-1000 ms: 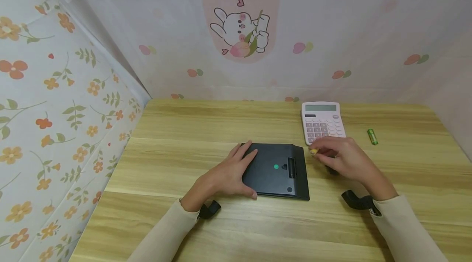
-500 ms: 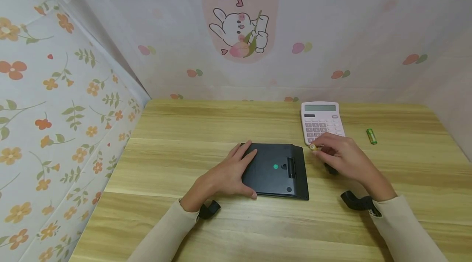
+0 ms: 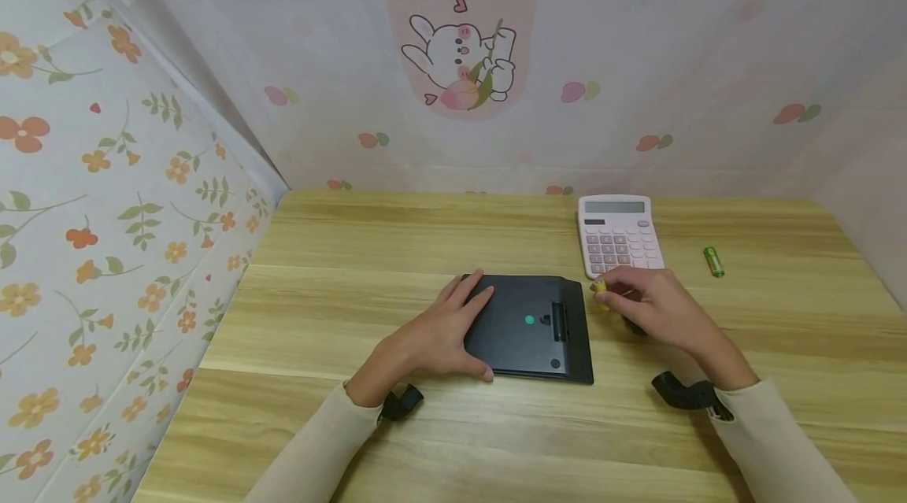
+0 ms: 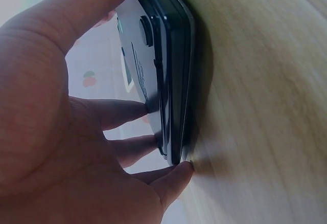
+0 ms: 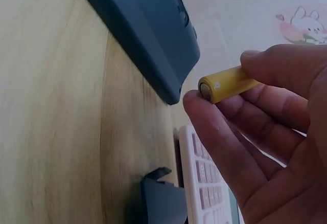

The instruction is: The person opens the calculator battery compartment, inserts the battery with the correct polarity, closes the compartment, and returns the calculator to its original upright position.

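My left hand [image 3: 442,334] rests with spread fingers on a flat dark device [image 3: 510,330] lying back-up on the table. In the left wrist view its fingers [image 4: 125,114] touch the device's back and edge. Near the device's right end is a narrow open battery compartment [image 3: 560,322]. Just right of that end, my right hand [image 3: 662,306] pinches a yellow battery [image 5: 230,83] between thumb and fingers, above the table. A small dark cover [image 5: 161,201] with a clip lies below the right hand, mostly hidden by it in the head view.
A pink calculator [image 3: 615,235] lies face up behind the right hand. Further right is a green battery [image 3: 714,261] on the wooden table [image 3: 368,243]. Patterned cloth hangs at the back and left. Both wrists wear black mounts.
My right hand has turned the yellow battery slightly in its fingers, its end now angled differently, and moved very little. My left hand and the dark device stay put.
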Motion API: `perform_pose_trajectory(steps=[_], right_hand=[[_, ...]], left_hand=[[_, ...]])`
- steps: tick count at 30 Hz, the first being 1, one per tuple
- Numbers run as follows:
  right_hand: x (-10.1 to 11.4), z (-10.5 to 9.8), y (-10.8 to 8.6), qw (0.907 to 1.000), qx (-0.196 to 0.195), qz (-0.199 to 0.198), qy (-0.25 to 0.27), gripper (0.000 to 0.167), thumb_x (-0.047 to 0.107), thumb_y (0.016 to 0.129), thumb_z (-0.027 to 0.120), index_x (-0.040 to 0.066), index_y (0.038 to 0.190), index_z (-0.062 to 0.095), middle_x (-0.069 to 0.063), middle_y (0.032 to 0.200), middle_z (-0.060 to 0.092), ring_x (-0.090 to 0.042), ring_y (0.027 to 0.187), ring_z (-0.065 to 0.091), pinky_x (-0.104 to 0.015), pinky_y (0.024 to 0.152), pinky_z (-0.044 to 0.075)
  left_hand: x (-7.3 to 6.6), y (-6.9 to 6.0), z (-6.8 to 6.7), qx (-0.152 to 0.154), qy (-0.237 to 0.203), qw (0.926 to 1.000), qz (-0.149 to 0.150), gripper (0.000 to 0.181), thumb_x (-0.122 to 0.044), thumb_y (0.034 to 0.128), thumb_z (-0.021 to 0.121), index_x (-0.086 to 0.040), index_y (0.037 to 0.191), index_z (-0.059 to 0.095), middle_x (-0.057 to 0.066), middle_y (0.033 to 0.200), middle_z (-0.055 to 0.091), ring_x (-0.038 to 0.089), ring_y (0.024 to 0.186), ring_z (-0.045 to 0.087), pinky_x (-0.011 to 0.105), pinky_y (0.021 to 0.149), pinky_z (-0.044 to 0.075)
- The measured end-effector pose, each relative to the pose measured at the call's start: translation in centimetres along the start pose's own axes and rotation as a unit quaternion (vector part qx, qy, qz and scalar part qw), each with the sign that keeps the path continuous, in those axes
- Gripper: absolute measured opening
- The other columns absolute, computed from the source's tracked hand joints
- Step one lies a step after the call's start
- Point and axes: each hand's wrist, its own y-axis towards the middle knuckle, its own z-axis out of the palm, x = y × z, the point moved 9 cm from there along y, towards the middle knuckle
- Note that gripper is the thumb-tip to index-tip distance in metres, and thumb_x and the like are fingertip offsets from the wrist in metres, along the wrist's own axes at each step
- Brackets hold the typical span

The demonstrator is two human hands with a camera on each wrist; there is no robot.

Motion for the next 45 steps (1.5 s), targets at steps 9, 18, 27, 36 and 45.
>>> perform_pose_trajectory(steps=[9, 18, 27, 36, 45], right_hand=[[0.5, 0.4, 0.0, 0.9993, 0.006, 0.018, 0.032, 0.02, 0.002, 0.099, 0.081, 0.0, 0.118, 0.078, 0.001, 0.097, 0.075, -0.012, 0.083, 0.067, -0.024, 0.072, 0.057], [0.9, 0.6, 0.2, 0.9985, -0.008, 0.026, 0.048, 0.031, -0.003, 0.096, 0.081, 0.002, 0.126, 0.073, -0.002, 0.1, 0.076, -0.015, 0.087, 0.071, -0.023, 0.077, 0.06], [0.7, 1.0, 0.3, 0.9964, -0.017, 0.061, 0.056, 0.024, 0.002, 0.096, 0.084, 0.004, 0.119, 0.076, -0.002, 0.098, 0.076, -0.018, 0.087, 0.071, -0.024, 0.077, 0.059], [1.4, 1.6, 0.7, 0.9899, -0.03, 0.111, 0.083, 0.024, 0.007, 0.096, 0.085, 0.0, 0.117, 0.075, -0.006, 0.099, 0.077, -0.021, 0.088, 0.072, -0.023, 0.077, 0.058], [2.5, 2.5, 1.2, 0.9911, -0.027, 0.106, 0.076, 0.022, 0.003, 0.093, 0.087, 0.002, 0.111, 0.076, -0.004, 0.094, 0.077, -0.02, 0.085, 0.072, -0.024, 0.076, 0.059]], left_hand=[[0.0, 0.0, 0.0, 0.001, 0.004, 1.0, -0.001, 0.12, -0.05, 0.0846, 0.095, -0.008, 0.175, 0.027, 0.009, 0.185, 0.002, 0.041, 0.168, 0.002, 0.058, 0.127, 0.032], [0.0, 0.0, 0.0, 0.003, 0.003, 1.0, -0.006, 0.12, -0.05, 0.0845, 0.095, -0.008, 0.175, 0.027, 0.008, 0.185, 0.002, 0.04, 0.169, 0.002, 0.058, 0.128, 0.032], [0.0, -0.1, 0.1, 0.004, 0.003, 1.0, -0.005, 0.12, -0.049, 0.0846, 0.095, -0.008, 0.175, 0.027, 0.009, 0.185, 0.002, 0.04, 0.169, 0.002, 0.058, 0.127, 0.032], [0.0, 0.0, 0.0, 0.001, 0.007, 1.0, -0.003, 0.119, -0.049, 0.0847, 0.094, -0.008, 0.175, 0.028, 0.011, 0.185, 0.003, 0.042, 0.168, 0.003, 0.059, 0.127, 0.032], [0.0, 0.1, 0.0, 0.0, 0.004, 1.0, 0.0, 0.119, -0.049, 0.0844, 0.094, -0.007, 0.174, 0.029, 0.011, 0.185, 0.004, 0.043, 0.168, 0.004, 0.059, 0.127, 0.032]])
